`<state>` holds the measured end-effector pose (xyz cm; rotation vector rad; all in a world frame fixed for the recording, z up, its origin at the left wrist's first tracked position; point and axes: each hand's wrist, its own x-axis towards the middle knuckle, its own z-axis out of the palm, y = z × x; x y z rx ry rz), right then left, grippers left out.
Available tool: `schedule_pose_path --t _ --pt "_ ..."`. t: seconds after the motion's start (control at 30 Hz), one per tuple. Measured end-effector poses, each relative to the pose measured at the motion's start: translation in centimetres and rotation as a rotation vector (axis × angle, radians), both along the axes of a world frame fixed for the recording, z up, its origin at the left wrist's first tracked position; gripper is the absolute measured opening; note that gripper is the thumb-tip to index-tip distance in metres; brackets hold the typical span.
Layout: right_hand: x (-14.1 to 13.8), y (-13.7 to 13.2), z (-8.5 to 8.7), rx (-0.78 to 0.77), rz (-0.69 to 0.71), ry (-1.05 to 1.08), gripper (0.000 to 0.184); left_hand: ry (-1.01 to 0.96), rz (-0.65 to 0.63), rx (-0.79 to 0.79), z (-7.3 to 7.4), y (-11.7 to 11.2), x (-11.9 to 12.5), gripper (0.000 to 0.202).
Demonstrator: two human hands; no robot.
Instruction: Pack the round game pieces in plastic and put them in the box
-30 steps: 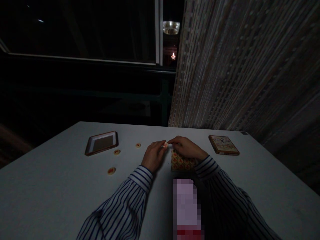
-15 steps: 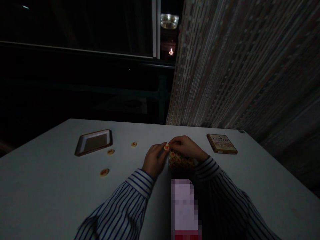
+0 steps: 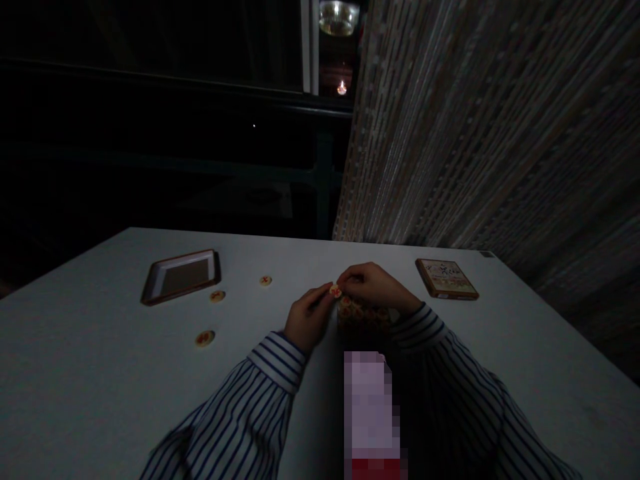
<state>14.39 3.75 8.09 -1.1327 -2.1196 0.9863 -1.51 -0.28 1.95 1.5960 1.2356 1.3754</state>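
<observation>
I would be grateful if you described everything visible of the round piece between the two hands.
The round piece is small and pale yellow, perhaps wood or plastic, with a red mark too blurred to read, its marked face showing. The left hand holds it; whether the right hand also touches it is unclear. Similar packed pieces lie nearby.

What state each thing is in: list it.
Red-marked round cream disc, held by left hand, right hand close
Three loose round cream discs, flat, marks up
Grouped cream discs, close together, partly hidden
Shallow brown-rimmed rectangular tray, open side up
Flat brown rectangular box, printed face up
Beige string curtain, hanging
</observation>
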Motion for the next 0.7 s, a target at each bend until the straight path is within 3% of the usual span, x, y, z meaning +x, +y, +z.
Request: schedule_pose_path --t 0.2,0.7 --pt "0.06 -0.25 0.27 0.035 0.036 -0.065 0.02 -0.077 0.028 -0.095 0.35 -0.09 -0.18 0.033" --pt "0.2 -0.32 0.33 0.043 0.052 -0.126 0.022 -0.375 0.063 -0.233 -0.49 0.36 -0.3 0.038"
